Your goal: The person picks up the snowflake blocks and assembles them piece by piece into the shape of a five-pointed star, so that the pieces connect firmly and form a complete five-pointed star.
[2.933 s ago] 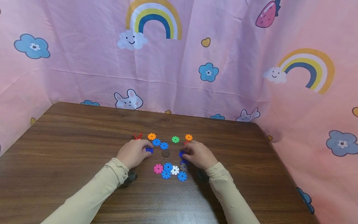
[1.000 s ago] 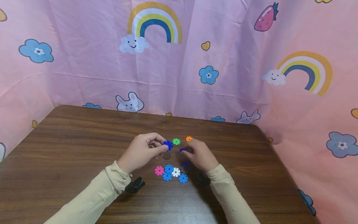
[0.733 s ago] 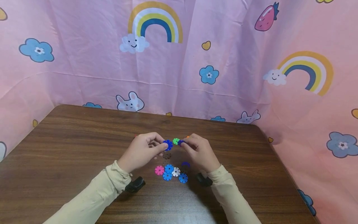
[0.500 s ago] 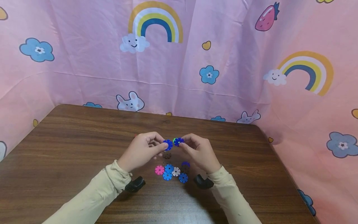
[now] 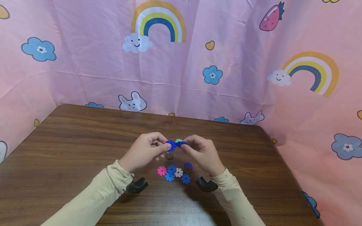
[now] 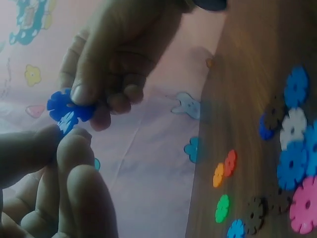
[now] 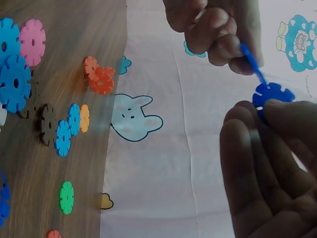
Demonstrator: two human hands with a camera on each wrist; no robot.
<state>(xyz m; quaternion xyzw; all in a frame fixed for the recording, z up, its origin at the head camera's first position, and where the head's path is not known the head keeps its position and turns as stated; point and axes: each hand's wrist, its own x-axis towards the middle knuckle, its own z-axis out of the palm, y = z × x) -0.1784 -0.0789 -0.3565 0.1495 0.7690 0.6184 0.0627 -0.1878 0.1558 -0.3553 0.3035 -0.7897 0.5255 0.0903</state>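
Above the table, my left hand (image 5: 144, 150) pinches a dark blue notched disc (image 5: 172, 146) between thumb and fingers. My right hand (image 5: 203, 153) pinches a second dark blue notched disc (image 5: 179, 144), tilted flatter. Their rims meet at an angle; in the right wrist view the left one (image 7: 253, 62) stands nearly edge-on against the slotted rim of the right one (image 7: 272, 93). Below on the table lie a pink disc (image 5: 162, 171), a white disc (image 5: 178, 172), several lighter blue discs (image 5: 185, 179) and brown ones (image 5: 169, 156). A green disc (image 5: 179, 141) shows behind the held pair.
Red discs joined together (image 7: 101, 79) and an orange disc (image 7: 84, 118) lie toward the table's far side. Another dark blue disc (image 5: 188, 165) is partly under a brown one. Black devices (image 5: 137, 185) hang below the wrists. A pink patterned curtain (image 5: 169, 62) surrounds the wooden table (image 5: 85, 141).
Both hands have lifted dark blue discs from the table and drawn together. Over the last second, the right hand has raised its disc, turned it and brought it against the left one, which stays nearly still.
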